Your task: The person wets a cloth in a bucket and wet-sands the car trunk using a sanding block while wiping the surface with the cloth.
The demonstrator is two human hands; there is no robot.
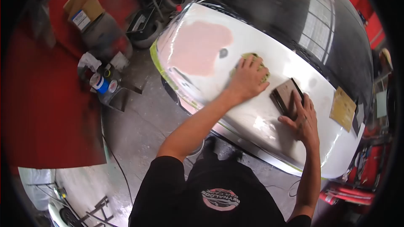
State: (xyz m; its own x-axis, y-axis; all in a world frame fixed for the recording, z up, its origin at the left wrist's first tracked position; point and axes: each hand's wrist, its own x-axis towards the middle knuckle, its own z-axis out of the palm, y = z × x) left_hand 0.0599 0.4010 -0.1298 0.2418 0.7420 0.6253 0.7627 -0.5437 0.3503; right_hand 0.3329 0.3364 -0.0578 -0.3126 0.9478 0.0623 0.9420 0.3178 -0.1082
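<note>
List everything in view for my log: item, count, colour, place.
Green pad or cloth: 1, green, under left hand
Block: 1, brown and black, at right hand
Car panel: 1, white with pink patch, centre
Edge tape: yellow-green, panel's left edge
Sheet: 1, yellow-tan, panel's right end
Windshield: 1, dark, beyond panel
Carton: 1, brown, upper left
Container: 1, blue and white, left
Tires: at least 2, dark, top
Edge clutter: too blurred to count
Hands: 2, bare; left, right
</note>
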